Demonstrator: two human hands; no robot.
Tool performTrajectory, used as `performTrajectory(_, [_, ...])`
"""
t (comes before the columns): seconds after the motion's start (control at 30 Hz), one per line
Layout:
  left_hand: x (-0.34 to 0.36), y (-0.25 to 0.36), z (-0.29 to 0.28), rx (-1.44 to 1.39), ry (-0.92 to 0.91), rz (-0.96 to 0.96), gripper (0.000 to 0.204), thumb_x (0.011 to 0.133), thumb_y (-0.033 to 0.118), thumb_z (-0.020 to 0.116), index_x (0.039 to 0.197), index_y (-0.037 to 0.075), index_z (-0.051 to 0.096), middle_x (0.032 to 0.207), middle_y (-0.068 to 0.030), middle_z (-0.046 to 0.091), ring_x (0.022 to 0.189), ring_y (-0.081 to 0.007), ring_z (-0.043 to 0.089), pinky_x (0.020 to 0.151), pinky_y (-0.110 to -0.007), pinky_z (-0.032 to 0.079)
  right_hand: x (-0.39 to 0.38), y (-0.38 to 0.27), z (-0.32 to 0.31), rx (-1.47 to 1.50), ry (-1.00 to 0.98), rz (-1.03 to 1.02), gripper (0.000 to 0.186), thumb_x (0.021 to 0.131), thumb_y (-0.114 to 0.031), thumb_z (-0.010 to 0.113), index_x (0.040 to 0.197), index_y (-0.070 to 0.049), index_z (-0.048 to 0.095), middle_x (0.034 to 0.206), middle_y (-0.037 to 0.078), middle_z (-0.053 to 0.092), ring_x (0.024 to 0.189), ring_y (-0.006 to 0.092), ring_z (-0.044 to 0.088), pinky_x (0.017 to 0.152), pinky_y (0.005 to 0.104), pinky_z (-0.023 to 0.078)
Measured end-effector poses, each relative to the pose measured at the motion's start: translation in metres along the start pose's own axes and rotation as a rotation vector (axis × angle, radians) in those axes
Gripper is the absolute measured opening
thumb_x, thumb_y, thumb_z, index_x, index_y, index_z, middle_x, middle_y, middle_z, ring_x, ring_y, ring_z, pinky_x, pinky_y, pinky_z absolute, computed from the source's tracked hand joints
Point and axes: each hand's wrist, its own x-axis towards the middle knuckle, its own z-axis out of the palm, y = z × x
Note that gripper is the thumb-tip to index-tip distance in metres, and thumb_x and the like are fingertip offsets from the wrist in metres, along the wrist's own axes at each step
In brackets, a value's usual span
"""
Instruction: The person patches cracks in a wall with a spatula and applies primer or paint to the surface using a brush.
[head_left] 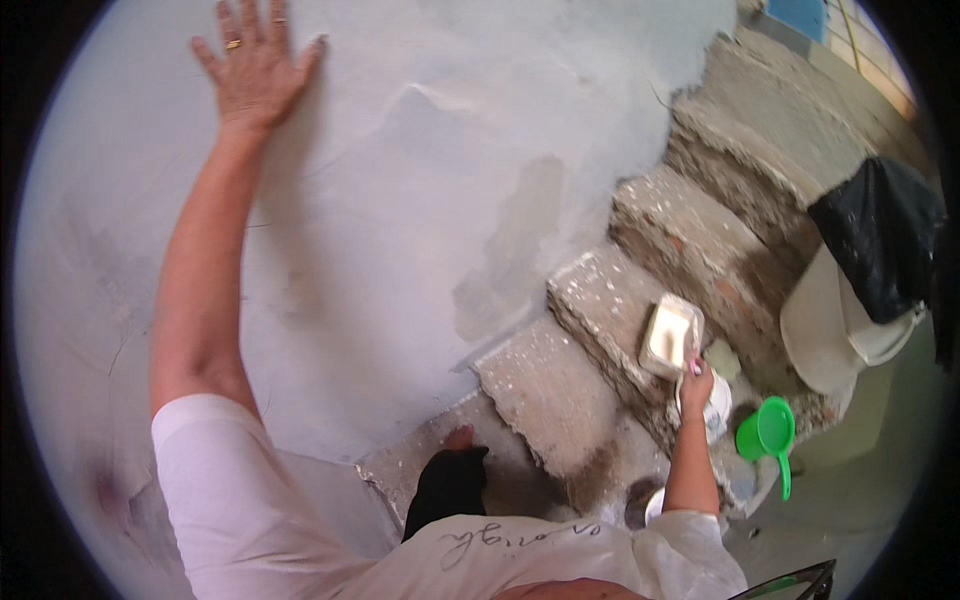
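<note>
My left hand [252, 85] lies flat with its fingers spread against a pale grey-white wall [400, 200], at the upper left; a ring shows on one finger. Low on the right, my right hand [696, 388] is closed at the near edge of a white rectangular tub [668, 330] with whitish stuff in it. Something small and pale shows at its fingertips, too small to name. Partly behind that hand is a round white container [718, 405]. The tub rests on rough, broken concrete steps [550, 385].
A green dipper [774, 428] with a handle stands right of my right hand. Beyond it are a large whitish bucket [825, 320] and a black plastic bag [880, 240]. The steps climb to the upper right with crumbling edges. A damp darker patch [515, 250] marks the wall.
</note>
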Motion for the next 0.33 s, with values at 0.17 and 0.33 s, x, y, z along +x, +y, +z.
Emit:
performTrajectory(0.17, [0.001, -0.004, 0.016, -0.561, 0.669, 0.089, 0.072, 0.089, 0.071, 0.029, 0.15, 0.033, 0.02, 0.157, -0.0014, 0.019, 0.145, -0.0292, 0.015, 0.111, -0.065, 0.009, 0.005, 0.014, 0.005, 0.674, -0.142, 0.532, 0.033, 0.084, -0.009, 0.056, 0.115, 0.003, 0.061, 0.062, 0.0, 0.054, 0.045, 0.009, 0.046, 0.039, 0.025, 0.034])
performTrajectory(0.33, [-0.003, 0.003, -0.003, 0.627, -0.173, -0.102, 0.071, 0.087, 0.073, 0.027, 0.148, 0.037, 0.023, 0.155, 0.0005, 0.025, 0.141, -0.0293, 0.027, 0.111, -0.063, 0.014, -0.002, 0.003, -0.005, 0.916, -0.187, 0.664, 0.036, 0.076, -0.005, 0.053, 0.111, 0.001, 0.061, 0.066, 0.004, 0.056, 0.046, 0.0109, 0.046, 0.037, 0.0255, 0.035])
